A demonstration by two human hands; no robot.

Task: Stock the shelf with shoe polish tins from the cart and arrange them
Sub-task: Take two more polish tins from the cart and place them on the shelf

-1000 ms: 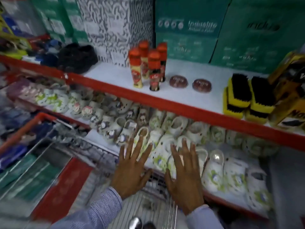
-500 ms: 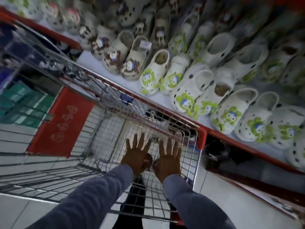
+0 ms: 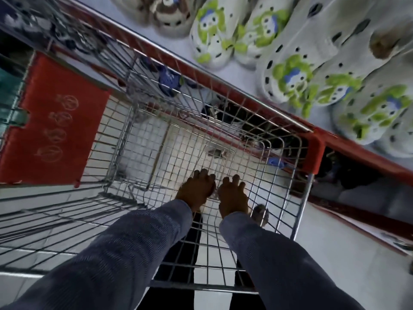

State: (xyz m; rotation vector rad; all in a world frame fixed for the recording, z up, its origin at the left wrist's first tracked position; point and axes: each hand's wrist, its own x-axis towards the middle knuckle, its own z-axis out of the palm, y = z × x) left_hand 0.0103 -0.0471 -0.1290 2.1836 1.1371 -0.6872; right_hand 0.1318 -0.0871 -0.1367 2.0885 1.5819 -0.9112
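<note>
I look straight down into a wire shopping cart (image 3: 302,198). Both my arms, in blue sleeves, reach to its bottom grid. My left hand (image 3: 196,189) and my right hand (image 3: 232,195) lie side by side with the fingers curled downward; whatever is under the palms is hidden. A small brownish thing shows in the gap between the two hands, too blurred to name. One round shiny shoe polish tin (image 3: 260,213) lies on the cart floor just right of my right wrist. The polish shelf is out of view.
A red-edged shelf (image 3: 245,101) runs diagonally beside the cart, packed with white clogs (image 3: 288,79) with green and blue prints. The cart's red child-seat flap (image 3: 51,121) is at the left. White floor tiles show through the wire.
My view dropped from the polish shelf down into the cart. Both hands moved from above the cart to its bottom, and the spread fingers have curled.
</note>
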